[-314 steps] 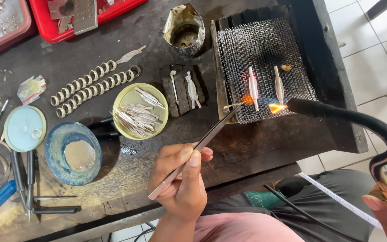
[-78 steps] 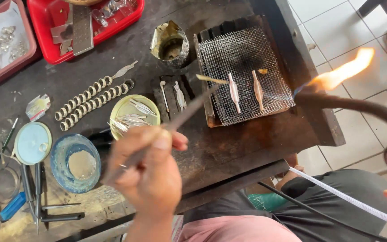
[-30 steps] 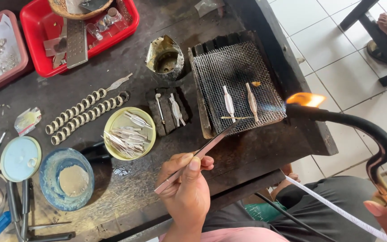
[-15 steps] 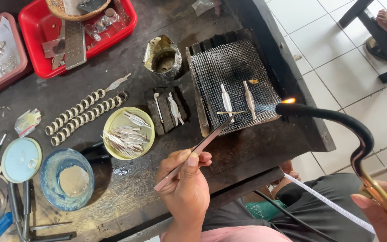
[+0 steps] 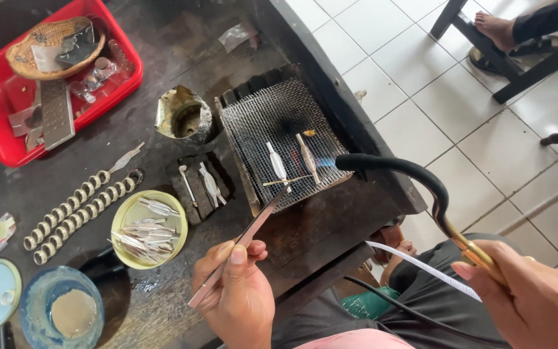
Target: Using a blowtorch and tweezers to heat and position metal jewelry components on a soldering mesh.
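Note:
My left hand (image 5: 237,294) grips long metal tweezers (image 5: 243,239) whose tips pinch a thin wire (image 5: 285,181) laid across two small silver pieces (image 5: 277,162) on a wire mesh pad (image 5: 279,139). My right hand (image 5: 524,300) holds the brass handle of a curved black torch (image 5: 414,181). Its nozzle points left at the second silver piece (image 5: 307,157), just above the mesh. Only a faint bluish flame shows at the tip.
A yellow dish (image 5: 146,227) of small silver parts sits left of the mesh, beside a dark block (image 5: 198,187) with more pieces, coiled rings (image 5: 79,210), a dented metal cup (image 5: 184,116), a red tray (image 5: 53,77) and a blue bowl (image 5: 59,313). Another person's foot (image 5: 495,29) rests on the tiled floor.
The torch swung from off to the right down toward the mesh, and its bright orange flame shrank to a faint one. The tweezers stayed holding the wire across the pieces.

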